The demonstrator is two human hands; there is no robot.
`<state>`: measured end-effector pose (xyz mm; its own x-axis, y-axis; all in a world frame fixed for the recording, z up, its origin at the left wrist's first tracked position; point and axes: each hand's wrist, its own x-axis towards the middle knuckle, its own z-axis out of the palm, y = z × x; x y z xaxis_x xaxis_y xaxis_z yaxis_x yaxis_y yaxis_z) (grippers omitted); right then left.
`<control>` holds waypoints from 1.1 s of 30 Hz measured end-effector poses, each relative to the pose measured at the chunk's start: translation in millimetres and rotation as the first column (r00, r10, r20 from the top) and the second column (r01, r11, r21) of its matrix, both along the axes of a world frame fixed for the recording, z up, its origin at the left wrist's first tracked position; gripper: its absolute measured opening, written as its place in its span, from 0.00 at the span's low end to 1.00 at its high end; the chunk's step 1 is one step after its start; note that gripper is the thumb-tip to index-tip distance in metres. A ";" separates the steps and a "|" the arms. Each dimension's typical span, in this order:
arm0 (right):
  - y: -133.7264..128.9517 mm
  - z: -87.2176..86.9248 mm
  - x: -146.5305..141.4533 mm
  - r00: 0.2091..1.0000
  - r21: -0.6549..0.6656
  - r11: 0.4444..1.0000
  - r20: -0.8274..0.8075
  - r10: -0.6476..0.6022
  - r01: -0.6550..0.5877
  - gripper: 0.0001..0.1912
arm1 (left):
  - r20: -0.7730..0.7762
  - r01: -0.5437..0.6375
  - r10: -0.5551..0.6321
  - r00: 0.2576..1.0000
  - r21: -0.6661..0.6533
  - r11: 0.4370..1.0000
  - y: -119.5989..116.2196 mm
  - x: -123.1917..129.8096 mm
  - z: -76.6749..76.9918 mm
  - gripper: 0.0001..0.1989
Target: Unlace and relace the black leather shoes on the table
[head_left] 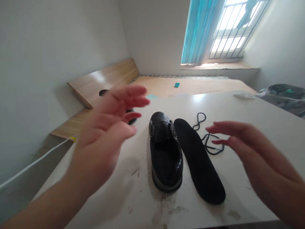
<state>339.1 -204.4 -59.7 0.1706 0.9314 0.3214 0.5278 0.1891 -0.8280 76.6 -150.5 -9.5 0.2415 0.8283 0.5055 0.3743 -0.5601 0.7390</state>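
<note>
A black leather shoe [166,156] lies on the table with its toe pointing away from me and its opening facing up. Just right of it rests a flat black insole [202,162]. A dark shoelace [214,149] lies in loose loops beyond the insole. My left hand [105,127] hovers left of the shoe, fingers apart and slightly curled, holding nothing. Above the table on the right, my right hand [247,149] is near the shoelace with thumb and fingers apart and nothing between them. Behind my left hand another dark object [131,117] is mostly hidden.
The white table [133,197] has dark smudges near its front edge. A wooden board [105,79] leans at the back left. A small teal item [176,85] lies on the wooden surface behind. At right is a clear plastic bag [283,98]; a white cable [35,163] runs at left.
</note>
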 end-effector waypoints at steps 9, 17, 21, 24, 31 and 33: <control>1.6 -63.9 7.5 0.873 -0.019 0.988 0.466 0.147 -0.156 0.16 | -0.444 0.073 -0.016 0.896 0.111 0.991 4.0 10.7 -46.6 0.17; -0.9 -72.1 17.3 0.746 -0.008 0.971 0.640 0.188 -0.237 0.19 | -0.636 0.074 0.043 0.771 0.155 0.985 8.6 13.5 -32.8 0.16; -1.4 -69.1 15.1 0.740 -0.016 0.973 0.646 0.187 -0.232 0.17 | -0.742 0.062 0.060 0.668 0.136 0.989 11.3 14.3 -24.9 0.22; -0.8 -68.4 14.2 0.750 -0.021 0.977 0.638 0.176 -0.211 0.16 | -0.828 0.059 0.091 0.554 0.148 0.987 12.5 21.1 -19.7 0.27; -2.5 -70.1 15.1 0.771 -0.003 0.978 0.616 0.165 -0.207 0.15 | -0.908 -0.021 0.203 0.368 0.210 0.977 8.4 37.7 -13.7 0.20; -4.2 -70.5 15.2 0.768 -0.012 0.978 0.617 0.172 -0.209 0.15 | -0.899 -0.007 0.221 0.377 0.236 0.972 8.9 37.7 -15.5 0.17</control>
<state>354.3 -208.6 -130.2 -0.2581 0.9017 0.3468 0.8671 0.3745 -0.3285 114.3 -141.6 -25.0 0.5535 0.8165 0.1642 0.8295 -0.5228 -0.1965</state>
